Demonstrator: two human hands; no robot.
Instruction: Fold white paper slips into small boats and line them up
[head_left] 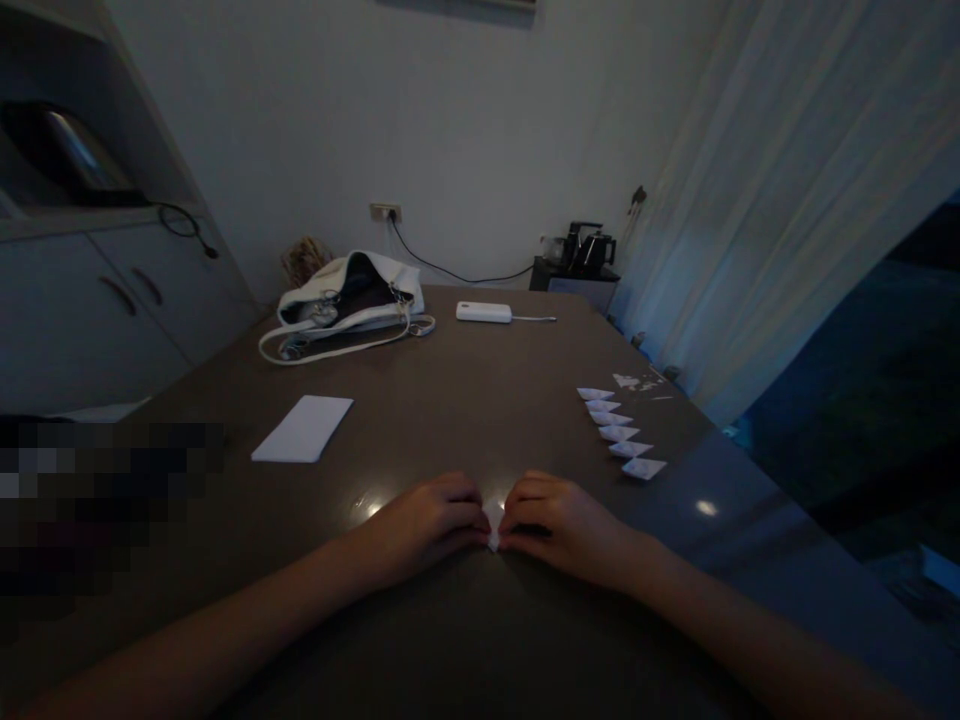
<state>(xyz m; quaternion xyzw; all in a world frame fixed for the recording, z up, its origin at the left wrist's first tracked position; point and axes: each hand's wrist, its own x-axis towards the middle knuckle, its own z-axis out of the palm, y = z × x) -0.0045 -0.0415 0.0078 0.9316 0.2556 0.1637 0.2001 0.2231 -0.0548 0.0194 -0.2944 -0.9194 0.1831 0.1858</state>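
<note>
My left hand [431, 520] and my right hand [559, 522] rest on the dark table [465, 400] near its front edge, fingertips meeting. Between them they pinch a small white folded paper [493, 525], mostly hidden by the fingers. Both hands are closed on it. A row of several small white folded paper pieces [621, 433] lies on the table to the right of my right hand. A stack of white paper sheets [304, 429] lies to the left, beyond my left hand.
A white handbag [349, 300] sits at the table's far side, with a white power bank [484, 312] and cable beside it. Paper scraps [637, 381] lie near the right edge. Cabinets stand left, curtains right, a kettle [589, 250] on a stand behind.
</note>
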